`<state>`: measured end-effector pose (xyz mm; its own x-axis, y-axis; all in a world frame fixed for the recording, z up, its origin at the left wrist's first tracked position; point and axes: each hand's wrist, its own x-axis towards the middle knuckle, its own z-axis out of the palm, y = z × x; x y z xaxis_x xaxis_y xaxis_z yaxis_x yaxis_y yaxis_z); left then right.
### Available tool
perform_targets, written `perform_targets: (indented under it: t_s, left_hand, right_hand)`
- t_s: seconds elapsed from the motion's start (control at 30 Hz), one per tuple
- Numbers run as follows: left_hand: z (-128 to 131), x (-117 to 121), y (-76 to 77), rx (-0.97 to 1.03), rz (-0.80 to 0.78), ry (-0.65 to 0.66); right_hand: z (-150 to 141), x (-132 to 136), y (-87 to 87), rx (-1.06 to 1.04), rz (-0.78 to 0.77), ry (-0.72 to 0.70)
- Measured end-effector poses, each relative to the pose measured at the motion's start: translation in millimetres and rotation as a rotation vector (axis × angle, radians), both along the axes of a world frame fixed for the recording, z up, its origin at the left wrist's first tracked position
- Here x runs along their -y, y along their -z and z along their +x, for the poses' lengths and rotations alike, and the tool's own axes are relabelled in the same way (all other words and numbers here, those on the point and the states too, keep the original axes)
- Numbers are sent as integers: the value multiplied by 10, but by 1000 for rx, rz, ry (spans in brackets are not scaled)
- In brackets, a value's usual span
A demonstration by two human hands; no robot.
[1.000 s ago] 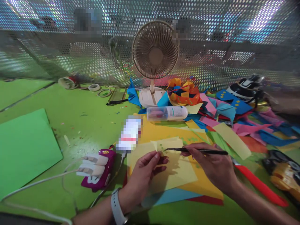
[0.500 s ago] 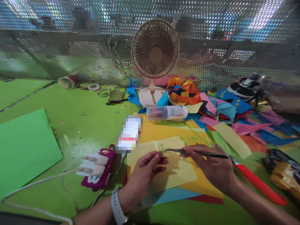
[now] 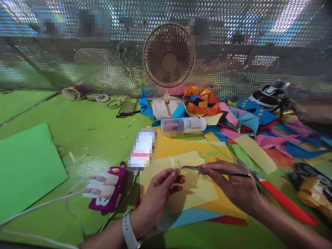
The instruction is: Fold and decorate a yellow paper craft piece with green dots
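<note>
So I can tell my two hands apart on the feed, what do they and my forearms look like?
Your left hand is ungloved, with a pale watch strap at the wrist, a row of small dark holes along it. Your right hand is ungloved too, its wrist unadorned. No sleeve shows on either forearm.

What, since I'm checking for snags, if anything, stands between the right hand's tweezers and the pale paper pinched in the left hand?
Nothing visible: the tips of the tweezers in the right hand are right by the pale paper. The left hand pinches it close beside them; whether they touch, I cannot tell.
</note>
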<state>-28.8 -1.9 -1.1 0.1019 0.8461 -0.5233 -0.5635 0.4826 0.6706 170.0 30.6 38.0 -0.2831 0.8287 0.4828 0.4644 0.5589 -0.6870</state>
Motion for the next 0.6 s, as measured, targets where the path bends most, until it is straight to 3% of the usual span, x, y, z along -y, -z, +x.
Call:
perform_targets:
  t_s: [0.13, 0.33, 0.6]
  left_hand:
    - [-1, 0, 8, -5, -2, 3]
    - [3, 2, -7, -18, 10, 15]
    - [-15, 9, 80, -57, 89, 98]
  right_hand:
    - [24, 14, -5, -18, -14, -4]
    - [89, -44, 54, -210, -87, -15]
    - [-1, -212, 213, -61, -367, -94]
